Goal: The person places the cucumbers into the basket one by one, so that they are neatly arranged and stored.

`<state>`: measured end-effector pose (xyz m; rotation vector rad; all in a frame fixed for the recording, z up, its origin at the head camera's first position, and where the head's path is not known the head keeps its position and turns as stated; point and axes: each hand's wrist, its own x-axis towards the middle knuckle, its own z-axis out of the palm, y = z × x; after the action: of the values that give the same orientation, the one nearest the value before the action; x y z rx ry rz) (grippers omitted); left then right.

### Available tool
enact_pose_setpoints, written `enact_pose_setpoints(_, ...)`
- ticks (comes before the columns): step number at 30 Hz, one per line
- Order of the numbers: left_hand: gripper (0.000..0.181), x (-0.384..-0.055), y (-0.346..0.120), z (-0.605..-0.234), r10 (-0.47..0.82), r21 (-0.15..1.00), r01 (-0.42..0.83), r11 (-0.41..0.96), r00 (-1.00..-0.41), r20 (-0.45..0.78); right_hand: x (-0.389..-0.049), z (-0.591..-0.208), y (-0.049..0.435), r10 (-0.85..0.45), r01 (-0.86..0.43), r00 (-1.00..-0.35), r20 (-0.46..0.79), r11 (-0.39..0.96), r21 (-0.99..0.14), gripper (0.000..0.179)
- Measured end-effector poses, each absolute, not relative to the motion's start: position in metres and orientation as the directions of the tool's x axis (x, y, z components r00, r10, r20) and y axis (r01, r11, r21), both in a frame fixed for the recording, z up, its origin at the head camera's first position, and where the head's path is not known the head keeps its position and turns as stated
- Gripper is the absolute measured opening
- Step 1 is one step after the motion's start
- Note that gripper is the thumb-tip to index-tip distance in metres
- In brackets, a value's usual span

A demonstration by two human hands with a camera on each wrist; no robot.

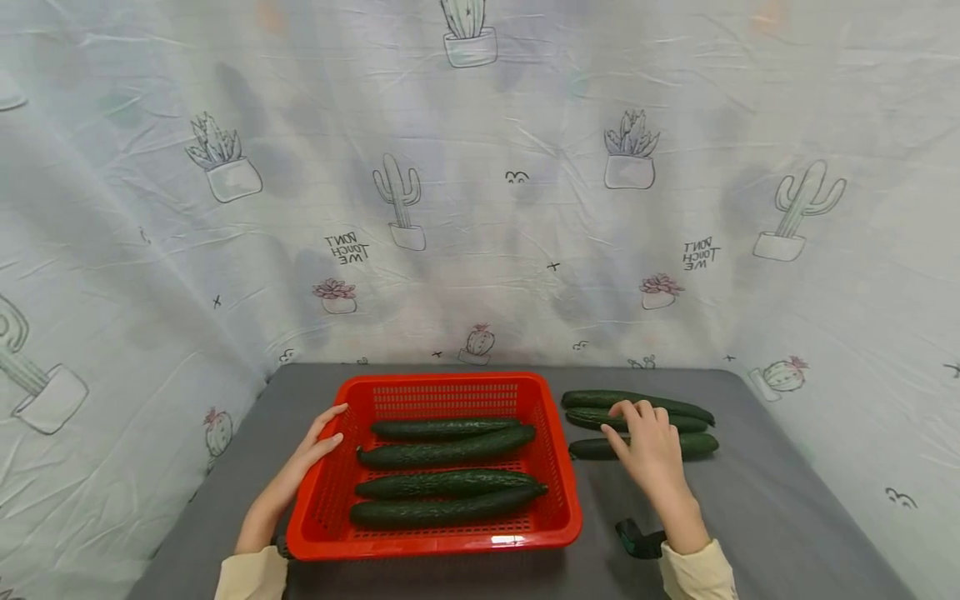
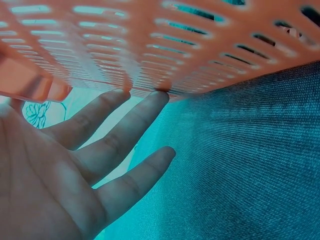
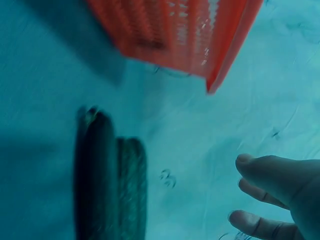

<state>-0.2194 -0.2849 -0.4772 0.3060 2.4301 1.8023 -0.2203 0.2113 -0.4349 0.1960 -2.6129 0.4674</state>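
Observation:
A red plastic basket (image 1: 431, 546) with slotted walls stands on the grey table, several long dark green cucumbers (image 1: 450, 485) lying inside it. At its left rim, my left hand (image 1: 300, 462) holds on with two digits over the edge; in the left wrist view three fingers (image 2: 125, 125) reach along the outside of the slotted wall. To the right of the basket, three more cucumbers (image 1: 637, 403) lie side by side. Above them is my right hand (image 1: 651, 446), fingers parted and loosely bent, holding nothing. In the right wrist view the thumb (image 3: 272, 167) is apart from the cucumbers.
The grey table (image 1: 757, 508) extends around the basket. A white sheet (image 1: 480, 208) printed with potted cacti hangs behind and at both sides. A small dark device (image 1: 637, 540) is by my right wrist.

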Motion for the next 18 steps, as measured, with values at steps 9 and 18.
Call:
enact_pose_setpoints(9,0.054,-0.218,-0.283,-0.476,0.21,0.956,0.083,0.28,-0.977,0.024,-0.225,-0.449,0.244,-0.058,-0.188,-0.905,0.421,0.943,-0.274,0.027)
enact_pose_setpoints(18,0.053,-0.219,-0.286,-0.479,0.218,0.967,0.064,0.246,-0.976,0.009,-0.23,-0.462,0.274,-0.071,-0.166,-0.949,0.309,0.942,-0.291,0.035)
